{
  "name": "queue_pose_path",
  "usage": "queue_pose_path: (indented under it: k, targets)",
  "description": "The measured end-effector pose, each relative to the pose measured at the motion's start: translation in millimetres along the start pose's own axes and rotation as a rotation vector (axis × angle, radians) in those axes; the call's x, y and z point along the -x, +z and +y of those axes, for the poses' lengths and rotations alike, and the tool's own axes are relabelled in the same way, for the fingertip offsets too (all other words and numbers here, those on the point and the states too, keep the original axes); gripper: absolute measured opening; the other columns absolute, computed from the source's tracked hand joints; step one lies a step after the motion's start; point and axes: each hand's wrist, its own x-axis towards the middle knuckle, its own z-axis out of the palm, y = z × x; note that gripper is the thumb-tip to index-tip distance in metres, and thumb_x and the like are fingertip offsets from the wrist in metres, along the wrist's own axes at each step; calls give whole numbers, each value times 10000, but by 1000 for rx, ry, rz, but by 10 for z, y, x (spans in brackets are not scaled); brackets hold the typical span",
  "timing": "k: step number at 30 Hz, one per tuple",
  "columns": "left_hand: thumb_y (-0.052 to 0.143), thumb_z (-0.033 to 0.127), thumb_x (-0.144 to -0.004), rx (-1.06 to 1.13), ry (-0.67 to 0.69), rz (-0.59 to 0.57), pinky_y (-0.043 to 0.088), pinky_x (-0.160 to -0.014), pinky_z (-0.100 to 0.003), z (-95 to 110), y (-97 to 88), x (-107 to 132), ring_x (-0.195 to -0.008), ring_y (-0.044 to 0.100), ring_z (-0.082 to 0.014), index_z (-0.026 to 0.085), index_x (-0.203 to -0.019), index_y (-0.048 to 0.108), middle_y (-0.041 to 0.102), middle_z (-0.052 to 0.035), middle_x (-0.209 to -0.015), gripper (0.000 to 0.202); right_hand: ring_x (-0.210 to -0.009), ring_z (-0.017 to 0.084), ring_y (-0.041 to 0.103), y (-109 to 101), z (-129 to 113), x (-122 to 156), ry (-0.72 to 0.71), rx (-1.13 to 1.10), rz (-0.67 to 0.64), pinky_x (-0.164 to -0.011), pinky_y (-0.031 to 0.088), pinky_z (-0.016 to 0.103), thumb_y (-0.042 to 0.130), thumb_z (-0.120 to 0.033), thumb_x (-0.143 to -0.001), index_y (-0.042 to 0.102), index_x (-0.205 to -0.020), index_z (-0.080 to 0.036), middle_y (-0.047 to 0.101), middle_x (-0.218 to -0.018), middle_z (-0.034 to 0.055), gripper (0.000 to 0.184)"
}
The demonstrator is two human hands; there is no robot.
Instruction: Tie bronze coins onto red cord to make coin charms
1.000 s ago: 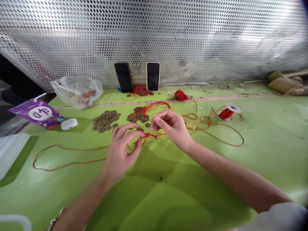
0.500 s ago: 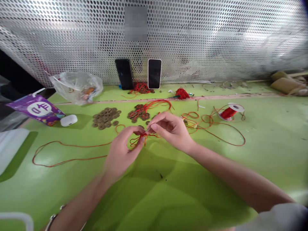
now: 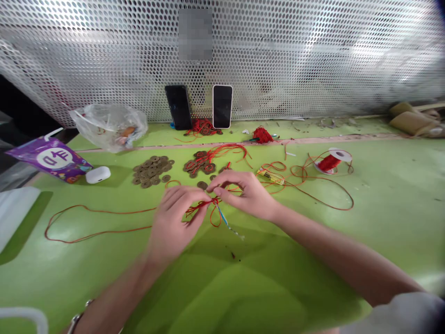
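- The left grip (image 3: 177,211) is pinched tight on a bundle of thin, bright-red cord (image 3: 198,206).
- The right grip (image 3: 247,194) curls beside the small red knot (image 3: 215,201), between both grips; whether it holds a strand, I cannot tell.
- Cord looks light, soft, limp; best pinched close to the knot.

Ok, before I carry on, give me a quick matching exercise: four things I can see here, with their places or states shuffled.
1. Left hand
2. White case
3. Black phone
4. Red spool

A. Standing before the perforated panel
B. On the right half of the green tabletop
C. Pinching red cords
D. Beside the purple pouch

Pairs: 1-C, 2-D, 3-A, 4-B
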Motion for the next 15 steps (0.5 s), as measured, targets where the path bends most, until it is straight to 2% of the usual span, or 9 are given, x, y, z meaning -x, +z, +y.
queue_pose_path:
  k: [4,9,15]
  targets:
    - [571,125,-839,-69,97,26,487,-751,-377,-3,-12,13,-824,650,-192,279,-886,581,700,9,-868,161,-747,111,653,4,-4,-1,69,-83,-64,-750,544,253,613,-230,-832,677,-860,-168,702,-832,19,94]
    - [595,100,-832,-85,109,67,494,-737,-374,-24,-33,21,-834,641,-191,275,-916,567,687,-6,-882,196,-715,106,654,-16,7,-7,90,-137,-108,-728,553,250,639,-229,-808,684,-859,-162,705,-804,16,96]
    - [594,134,-842,-98,106,72,487,-714,-384,-27,-26,17,-814,654,-199,286,-888,562,693,4,-876,162,-709,115,650,3,-5,8,65,-86,-77,-731,548,262,653,-232,-791,667,-817,-168,697,-780,15,71]
